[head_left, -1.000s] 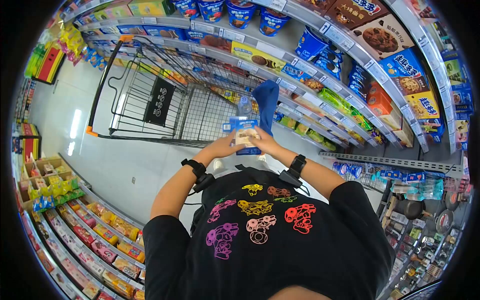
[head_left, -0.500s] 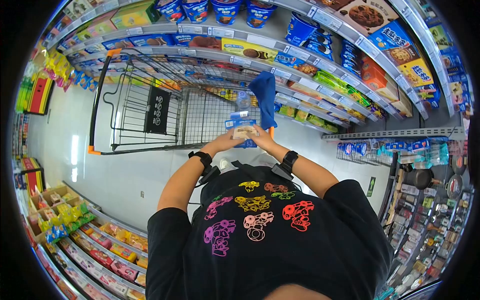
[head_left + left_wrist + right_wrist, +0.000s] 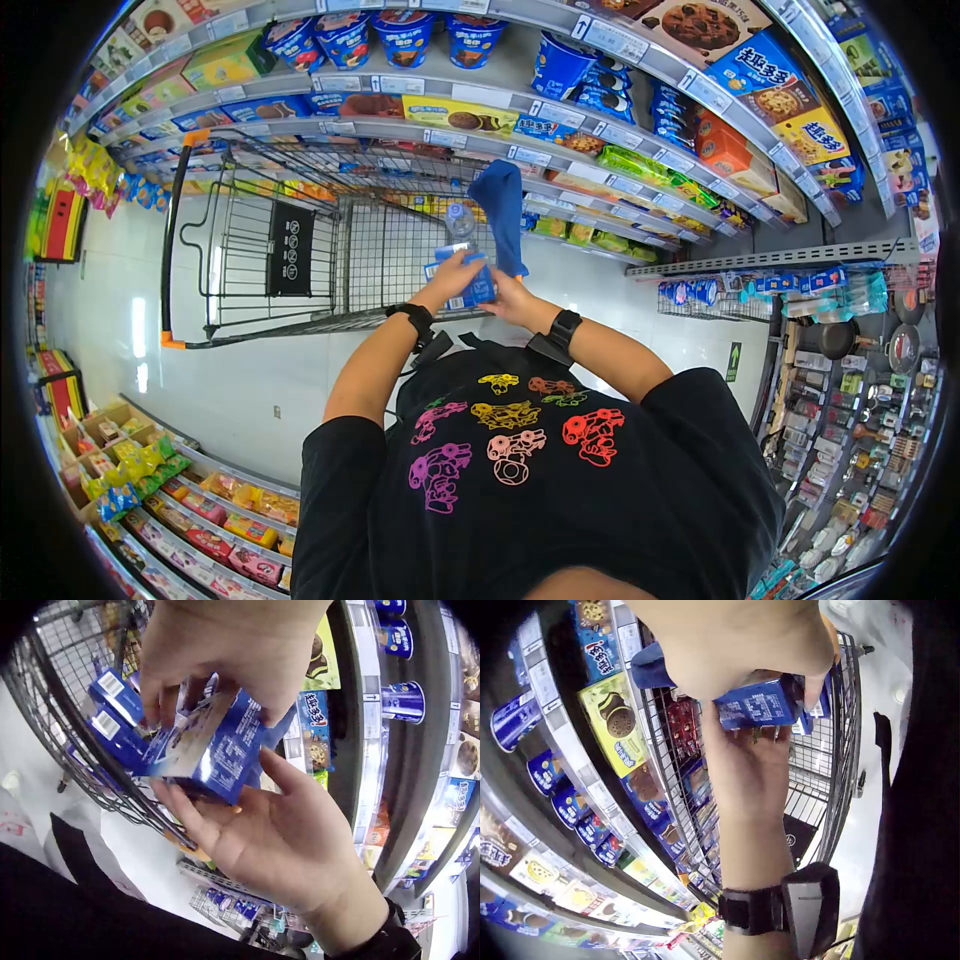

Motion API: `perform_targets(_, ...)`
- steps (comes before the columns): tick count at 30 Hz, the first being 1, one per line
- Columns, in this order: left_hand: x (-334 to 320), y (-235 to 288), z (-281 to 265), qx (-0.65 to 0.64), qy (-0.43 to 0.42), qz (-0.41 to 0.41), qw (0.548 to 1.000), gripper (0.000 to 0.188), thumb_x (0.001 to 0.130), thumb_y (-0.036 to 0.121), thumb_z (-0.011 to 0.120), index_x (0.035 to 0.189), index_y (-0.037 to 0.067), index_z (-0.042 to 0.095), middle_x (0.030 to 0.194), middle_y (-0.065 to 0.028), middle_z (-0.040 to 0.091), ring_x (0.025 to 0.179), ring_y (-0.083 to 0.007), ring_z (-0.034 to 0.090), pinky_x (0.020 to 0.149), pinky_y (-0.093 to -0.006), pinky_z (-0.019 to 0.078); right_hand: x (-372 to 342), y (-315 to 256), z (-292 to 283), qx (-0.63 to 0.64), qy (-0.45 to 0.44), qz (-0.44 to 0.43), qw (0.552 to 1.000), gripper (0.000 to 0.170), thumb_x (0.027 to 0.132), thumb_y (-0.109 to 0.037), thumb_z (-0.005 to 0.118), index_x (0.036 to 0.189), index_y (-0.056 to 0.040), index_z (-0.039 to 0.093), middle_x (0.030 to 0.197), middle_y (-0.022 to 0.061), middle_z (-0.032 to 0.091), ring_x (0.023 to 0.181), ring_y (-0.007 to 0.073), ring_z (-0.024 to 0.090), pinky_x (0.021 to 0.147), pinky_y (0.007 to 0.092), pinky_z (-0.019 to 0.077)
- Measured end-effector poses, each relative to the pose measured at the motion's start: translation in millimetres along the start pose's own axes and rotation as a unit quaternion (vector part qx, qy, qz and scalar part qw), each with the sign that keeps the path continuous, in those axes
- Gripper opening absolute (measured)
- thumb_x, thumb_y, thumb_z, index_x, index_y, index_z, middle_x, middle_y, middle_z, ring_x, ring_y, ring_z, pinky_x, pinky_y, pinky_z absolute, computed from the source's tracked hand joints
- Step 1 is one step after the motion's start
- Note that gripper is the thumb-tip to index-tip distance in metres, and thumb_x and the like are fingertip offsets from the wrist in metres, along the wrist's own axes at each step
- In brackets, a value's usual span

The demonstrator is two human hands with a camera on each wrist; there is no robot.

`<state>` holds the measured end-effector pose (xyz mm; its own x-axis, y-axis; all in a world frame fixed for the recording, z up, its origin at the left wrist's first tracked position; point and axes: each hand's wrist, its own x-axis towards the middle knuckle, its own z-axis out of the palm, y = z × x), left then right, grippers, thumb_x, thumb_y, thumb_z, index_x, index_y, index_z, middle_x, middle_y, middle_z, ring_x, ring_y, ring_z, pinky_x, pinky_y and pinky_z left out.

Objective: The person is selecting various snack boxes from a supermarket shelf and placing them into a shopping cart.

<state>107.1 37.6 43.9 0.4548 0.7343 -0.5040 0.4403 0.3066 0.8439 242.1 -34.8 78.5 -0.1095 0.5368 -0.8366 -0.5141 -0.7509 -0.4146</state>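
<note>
Both hands hold a blue biscuit box (image 3: 480, 288) in front of the body, over the cart's near front corner. My left hand (image 3: 453, 278) grips it from above in the left wrist view, with fingers along its pale printed face. My right hand (image 3: 513, 297) holds the box's other end, its thumb at the edge and its fingers beneath. A blue side panel with white print faces up between the hands in the right wrist view. Other blue boxes (image 3: 116, 697) lie in the wire cart (image 3: 385, 250), near a clear plastic bottle (image 3: 460, 222).
A blue cloth-like item (image 3: 497, 210) hangs over the cart's front end. Beyond the cart, shelves hold blue snack cups (image 3: 403, 40) and cookie boxes (image 3: 765, 75). Packaged snacks fill a low shelf (image 3: 235, 520) at lower left. Pans (image 3: 838, 340) hang on the right.
The box has turned in the hands: its pictured face showed upward before, and a blue side shows now. The left hand has moved over its top, the right hand to its right side.
</note>
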Motion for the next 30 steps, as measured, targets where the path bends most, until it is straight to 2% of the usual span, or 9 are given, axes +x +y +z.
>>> perform_targets(1,13.1,-10.3,5.7,-0.007,-0.002,0.004,1.0,0.054,0.084,0.04,0.06,0.124,0.004,0.051,0.101,-0.0112,0.061,0.086,-0.017,0.06,0.072,-0.0291,0.05,1.5,-1.6,-0.5,0.028,-0.002,0.018,0.999,0.032,0.093,-0.038,0.044,0.113,-0.0142,0.048,0.099,0.0021,0.058,0.096,0.0206,0.057,0.092,0.0397,0.0437)
perform_targets(5,33.8,-8.6,16.5,-0.029,-0.023,-0.014,0.999,0.065,0.081,0.048,0.057,0.121,-0.002,0.049,0.111,-0.0257,0.059,0.104,-0.0346,0.059,0.087,-0.0366,0.0457,1.0,-9.8,-1.9,0.116,0.033,0.067,0.99,0.045,0.09,-0.044,0.049,0.115,-0.0083,0.041,0.112,0.0192,0.048,0.103,0.0331,0.052,0.092,0.0419,0.0453)
perform_targets(10,30.3,7.4,25.8,0.038,-0.04,-0.013,0.998,0.06,0.083,0.045,0.057,0.122,0.0,0.046,0.109,-0.0257,0.059,0.098,-0.0332,0.06,0.084,-0.0377,0.0469,1.7,-12.1,-14.6,0.092,0.025,0.111,0.989,0.061,0.088,-0.051,0.048,0.128,-0.0072,0.033,0.121,0.0306,0.036,0.106,0.0364,0.048,0.097,0.0431,0.0417)
perform_targets(14,46.0,-22.4,35.2,-0.019,-0.064,-0.04,0.997,0.057,0.086,0.041,0.055,0.13,0.007,0.041,0.11,-0.0211,0.058,0.093,-0.0287,0.061,0.077,-0.0356,0.0485,1.8,-11.7,-10.3,0.082,0.042,0.113,0.989,0.062,0.088,-0.055,0.047,0.129,-0.0105,0.035,0.125,0.0218,0.039,0.11,0.0314,0.046,0.098,0.0413,0.0398)
perform_targets(16,34.4,-10.2,35.3,-0.073,-0.075,-0.143,0.984,0.052,0.088,0.04,0.052,0.131,0.013,0.04,0.109,-0.0154,0.058,0.087,-0.023,0.058,0.073,-0.0335,0.0469,18.3,-0.4,-19.4,0.056,-0.009,0.089,0.994,0.063,0.087,-0.057,0.047,0.131,-0.0128,0.037,0.127,0.0161,0.041,0.113,0.0281,0.045,0.098,0.0406,0.0384)
perform_targets(19,25.8,-0.7,34.0,-0.137,-0.087,-0.208,0.965,0.061,0.089,0.041,0.051,0.137,0.012,0.03,0.113,-0.0147,0.054,0.093,-0.0232,0.055,0.072,-0.0372,0.0467,31.6,8.6,-20.9,0.015,0.061,0.136,0.989,0.062,0.087,-0.058,0.046,0.131,-0.0152,0.039,0.128,0.0096,0.044,0.115,0.0239,0.043,0.098,0.0409,0.0372)
perform_targets(23,19.3,6.3,31.2,-0.169,-0.086,-0.235,0.953,0.062,0.09,0.039,0.048,0.14,0.012,0.023,0.12,-0.0151,0.05,0.098,-0.0239,0.054,0.077,-0.0406,0.0459,34.8,10.3,-18.5,-0.031,0.09,0.165,0.982,0.072,0.085,-0.063,0.045,0.137,-0.0155,0.032,0.135,0.0109,0.038,0.119,0.0304,0.04,0.099,0.0416,0.0363)
perform_targets(26,25.9,-4.3,32.6,-0.187,-0.066,-0.248,0.948,0.06,0.09,0.036,0.046,0.14,0.012,0.024,0.119,-0.0157,0.051,0.095,-0.0233,0.056,0.073,-0.0397,0.0472,34.6,3.6,-17.5,-0.042,0.07,0.188,0.979,0.091,0.081,-0.071,0.041,0.146,-0.0159,0.011,0.151,0.0135,0.012,0.134,0.0371,0.02,0.105,0.0446,0.0285)
perform_targets(30,33.3,-18.7,37.0,-0.181,-0.06,-0.244,0.951,0.06,0.09,0.035,0.046,0.139,0.009,0.024,0.109,-0.0152,0.055,0.084,-0.0222,0.058,0.062,-0.0378,0.048,34.9,-2.6,-11.5,-0.081,0.085,0.18,0.977,0.083,0.083,-0.066,0.043,0.144,-0.0146,0.019,0.146,0.0135,0.025,0.126,0.034,0.035,0.1,0.0437,0.0355)
